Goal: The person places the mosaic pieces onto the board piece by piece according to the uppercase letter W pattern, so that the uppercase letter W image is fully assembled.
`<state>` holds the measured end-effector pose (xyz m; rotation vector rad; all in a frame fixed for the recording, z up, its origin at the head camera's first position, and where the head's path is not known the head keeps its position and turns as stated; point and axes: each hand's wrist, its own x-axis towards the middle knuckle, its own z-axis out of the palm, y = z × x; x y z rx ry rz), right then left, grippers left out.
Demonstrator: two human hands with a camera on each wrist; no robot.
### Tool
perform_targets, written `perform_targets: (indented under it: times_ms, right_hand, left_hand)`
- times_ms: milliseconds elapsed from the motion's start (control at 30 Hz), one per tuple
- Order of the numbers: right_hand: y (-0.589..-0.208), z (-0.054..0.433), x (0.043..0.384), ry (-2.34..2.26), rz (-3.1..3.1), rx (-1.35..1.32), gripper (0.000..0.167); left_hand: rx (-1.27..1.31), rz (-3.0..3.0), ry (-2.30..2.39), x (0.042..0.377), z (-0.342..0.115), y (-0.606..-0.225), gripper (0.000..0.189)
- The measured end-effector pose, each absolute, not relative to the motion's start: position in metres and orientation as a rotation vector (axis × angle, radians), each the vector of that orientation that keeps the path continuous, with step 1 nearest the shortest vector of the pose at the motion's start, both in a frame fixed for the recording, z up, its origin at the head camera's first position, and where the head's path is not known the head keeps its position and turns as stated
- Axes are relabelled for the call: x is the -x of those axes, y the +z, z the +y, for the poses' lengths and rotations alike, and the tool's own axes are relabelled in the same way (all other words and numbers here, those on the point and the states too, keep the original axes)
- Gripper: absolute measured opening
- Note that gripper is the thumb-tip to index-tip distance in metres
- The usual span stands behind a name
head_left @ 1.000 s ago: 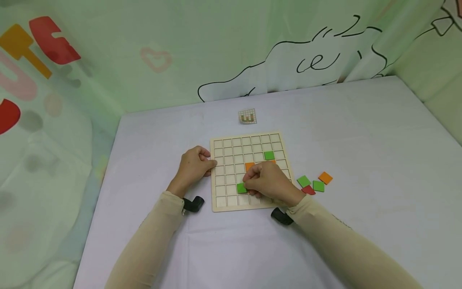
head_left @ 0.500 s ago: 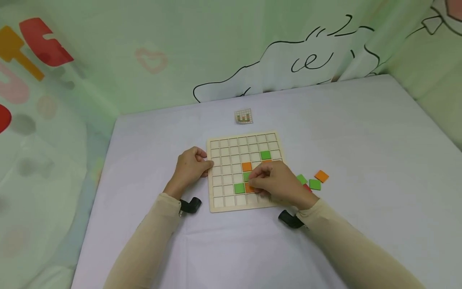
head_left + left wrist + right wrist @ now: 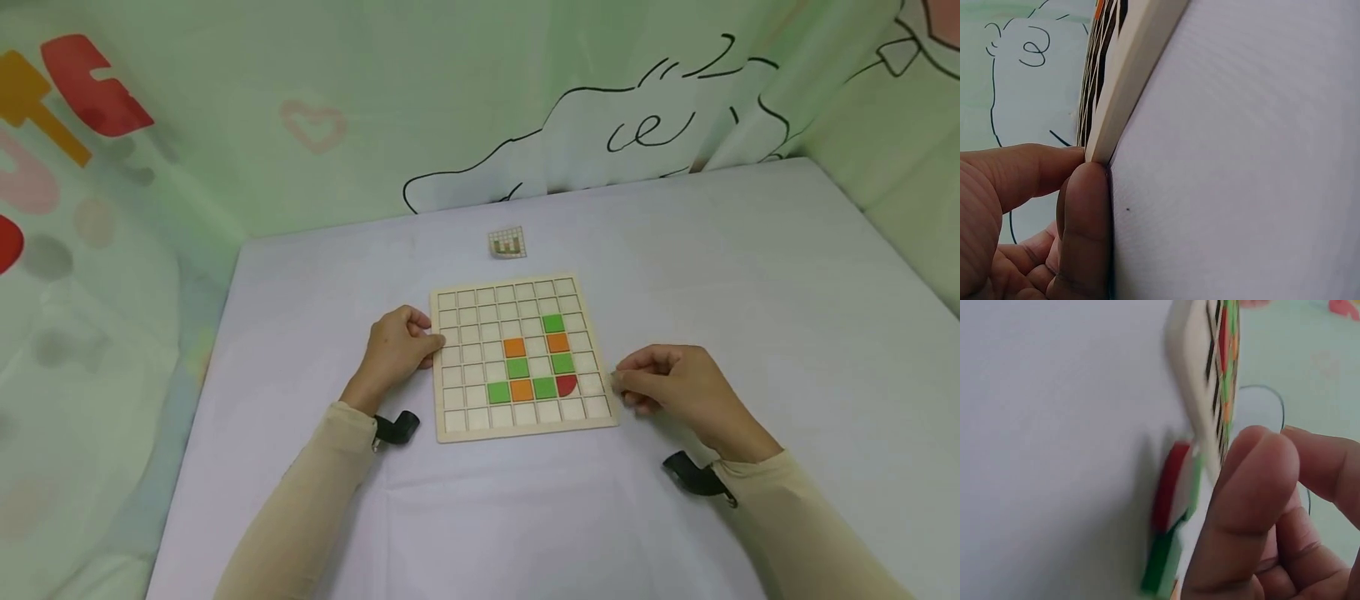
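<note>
A square wooden grid board [image 3: 461, 373] lies flat on the table. Green tiles [image 3: 498, 392], orange tiles [image 3: 513, 347] and a red rounded tile [image 3: 567, 385] sit in several of its cells. My left hand [image 3: 397, 350] pinches the board's left edge between thumb and index finger. Off the board's right edge is my right hand [image 3: 682, 396], thumb and index finger close together, the others loosely curled; I see nothing held. In the right wrist view, a loose red tile [image 3: 1169, 487] and green tile [image 3: 1161, 565] lie on the table beside its thumb. The head view mostly hides these behind the hand.
Beyond the board lies a small pattern card [image 3: 507, 242] with a printed grid, one edge slightly curled. White cloth covers the table [image 3: 750, 275]. A printed curtain [image 3: 480, 100] hangs along the back and left sides.
My right hand has moved right, off the board, to the loose tiles there. The placed tiles it covered now show, including the red one. My left hand keeps its hold on the board.
</note>
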<state>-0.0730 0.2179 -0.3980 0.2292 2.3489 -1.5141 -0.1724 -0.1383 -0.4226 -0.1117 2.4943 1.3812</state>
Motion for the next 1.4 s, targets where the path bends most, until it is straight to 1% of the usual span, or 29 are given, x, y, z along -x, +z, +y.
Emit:
perform_targets:
  times_ms: [167, 400, 600, 767, 933, 1100, 1400]
  right_hand:
    - [-0.399, 0.235, 0.066, -1.411, 2.39, -0.283, 0.03]
    - [-0.401, 0.24, 0.062, -1.271, 2.444, -0.301, 0.034]
    - [-0.402, 0.238, 0.064, -1.111, 2.546, -0.226, 0.039]
    - [-0.402, 0.232, 0.067, -0.984, 2.652, -0.154, 0.033]
    - [-0.4, 0.226, 0.071, -0.974, 2.631, -0.145, 0.024]
    - [-0.399, 0.221, 0.075, -0.958, 2.623, -0.129, 0.018]
    - [-0.4, 0.22, 0.073, -0.93, 2.695, -0.102, 0.02]
  left_hand:
    - [0.096, 2.483, 1.405, 0.172, -0.138, -0.422, 0.028]
    - [0.099, 2.49, 1.391, 0.171, -0.138, -0.421, 0.028]
    - [0.105, 2.483, 1.396, 0.17, -0.138, -0.42, 0.028]
    - [0.107, 2.474, 1.402, 0.17, -0.138, -0.42, 0.029]
    - [0.104, 2.476, 1.399, 0.171, -0.139, -0.421, 0.028]
    - [0.105, 2.488, 1.383, 0.171, -0.139, -0.422, 0.028]
    - [0.111, 2.474, 1.394, 0.172, -0.139, -0.422, 0.028]
